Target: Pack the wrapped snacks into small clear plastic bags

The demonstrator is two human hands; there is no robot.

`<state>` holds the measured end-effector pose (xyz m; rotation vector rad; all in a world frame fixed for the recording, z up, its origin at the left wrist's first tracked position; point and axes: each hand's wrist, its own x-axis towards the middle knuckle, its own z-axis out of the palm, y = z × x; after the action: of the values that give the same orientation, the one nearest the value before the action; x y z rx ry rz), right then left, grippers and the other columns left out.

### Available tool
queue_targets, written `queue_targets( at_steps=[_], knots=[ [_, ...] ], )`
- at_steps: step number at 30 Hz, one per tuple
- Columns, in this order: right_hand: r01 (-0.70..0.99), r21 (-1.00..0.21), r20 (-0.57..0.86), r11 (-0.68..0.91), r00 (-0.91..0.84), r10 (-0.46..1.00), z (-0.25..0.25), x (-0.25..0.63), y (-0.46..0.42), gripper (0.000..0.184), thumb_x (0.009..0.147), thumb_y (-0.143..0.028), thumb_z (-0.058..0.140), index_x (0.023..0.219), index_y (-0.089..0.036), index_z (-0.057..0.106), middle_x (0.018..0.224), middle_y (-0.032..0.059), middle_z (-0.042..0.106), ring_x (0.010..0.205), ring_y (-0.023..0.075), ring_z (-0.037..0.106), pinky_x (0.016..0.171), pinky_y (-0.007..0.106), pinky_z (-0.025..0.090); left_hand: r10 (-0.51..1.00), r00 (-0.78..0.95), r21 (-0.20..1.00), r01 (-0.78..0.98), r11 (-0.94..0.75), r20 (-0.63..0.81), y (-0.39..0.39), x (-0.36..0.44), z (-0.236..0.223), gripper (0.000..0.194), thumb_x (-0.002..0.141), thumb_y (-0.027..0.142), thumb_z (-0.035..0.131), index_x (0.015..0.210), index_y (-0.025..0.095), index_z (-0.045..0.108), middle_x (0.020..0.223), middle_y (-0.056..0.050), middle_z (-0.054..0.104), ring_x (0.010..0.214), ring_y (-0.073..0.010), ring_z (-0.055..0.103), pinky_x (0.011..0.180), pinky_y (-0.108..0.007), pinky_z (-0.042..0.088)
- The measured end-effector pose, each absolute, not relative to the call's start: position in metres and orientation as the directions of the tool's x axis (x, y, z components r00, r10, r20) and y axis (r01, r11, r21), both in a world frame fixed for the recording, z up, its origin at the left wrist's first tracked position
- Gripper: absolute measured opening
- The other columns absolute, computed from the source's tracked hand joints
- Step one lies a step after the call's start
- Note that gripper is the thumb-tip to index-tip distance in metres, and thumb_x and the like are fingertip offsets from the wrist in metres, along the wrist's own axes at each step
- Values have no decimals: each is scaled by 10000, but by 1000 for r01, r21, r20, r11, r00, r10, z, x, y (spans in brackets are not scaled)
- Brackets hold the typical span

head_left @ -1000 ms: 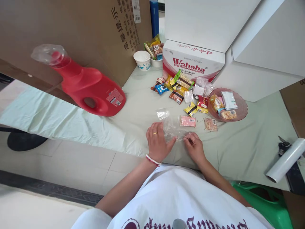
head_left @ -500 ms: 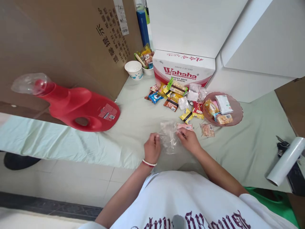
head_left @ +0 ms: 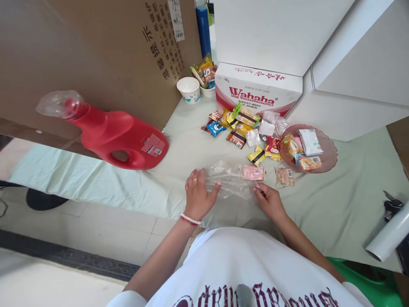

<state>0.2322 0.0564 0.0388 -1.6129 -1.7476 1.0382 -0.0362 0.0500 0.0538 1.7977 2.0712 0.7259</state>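
Observation:
A clear plastic bag (head_left: 228,181) lies spread across the cloth between my hands. My right hand (head_left: 270,201) pinches its right edge. With fingers apart, my left hand (head_left: 200,194) rests at the bag's left end, palm down. Just behind the bag is a pink wrapped snack (head_left: 253,172), and to its right a small packet with a barcode (head_left: 284,177). Farther back sits a pile of wrapped snacks (head_left: 236,138), with a yellow packet (head_left: 256,155) nearest to the bag.
A pink glass plate (head_left: 330,160) holding several packets stands at the right. The red detergent bottle (head_left: 128,136) lies at the left. Behind are a Wahaha carton (head_left: 255,91) and a paper cup (head_left: 188,90). A plastic roll (head_left: 390,232) and keys (head_left: 392,204) lie far right.
The bag has gone from bunched up to stretched out sideways. My left hand has opened from its pinch and moved left; my right hand has shifted right and slightly nearer, still pinching.

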Motion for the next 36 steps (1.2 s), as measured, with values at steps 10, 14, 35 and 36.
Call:
queue_targets(
  at_steps=[10,14,35,36],
  knots=[
    [292,-913,-376,-284,-337,863,63,276,82,559,894,-691,543,1111,-219,749,1102,115,764,979,279,710,810,420,580,944,211,782,619,73,-255,99,-19,46,311,889,453,506,729,198,583,570,48,434,574,-128,417,582,-247,314],
    [165,-914,-391,-371,-105,915,54,257,118,467,805,-661,650,937,-219,719,860,70,754,760,226,684,612,320,532,961,186,856,509,84,-205,73,-10,45,303,841,499,594,779,205,554,591,76,399,581,-110,364,585,-231,291],
    [415,-906,-61,-79,57,997,31,227,87,287,928,-487,548,857,-216,614,646,-35,565,597,158,489,591,266,373,977,197,495,844,-209,76,43,18,58,895,742,636,753,1428,137,468,1462,-243,525,1391,-402,466,1137,-574,353],
    [409,-908,-62,-87,74,995,30,230,87,292,926,-491,549,861,-214,615,652,-30,577,594,158,492,584,265,374,988,147,504,850,-152,50,42,22,52,733,805,583,709,1359,139,531,1385,-232,587,1309,-377,541,1078,-538,413]
  ],
)
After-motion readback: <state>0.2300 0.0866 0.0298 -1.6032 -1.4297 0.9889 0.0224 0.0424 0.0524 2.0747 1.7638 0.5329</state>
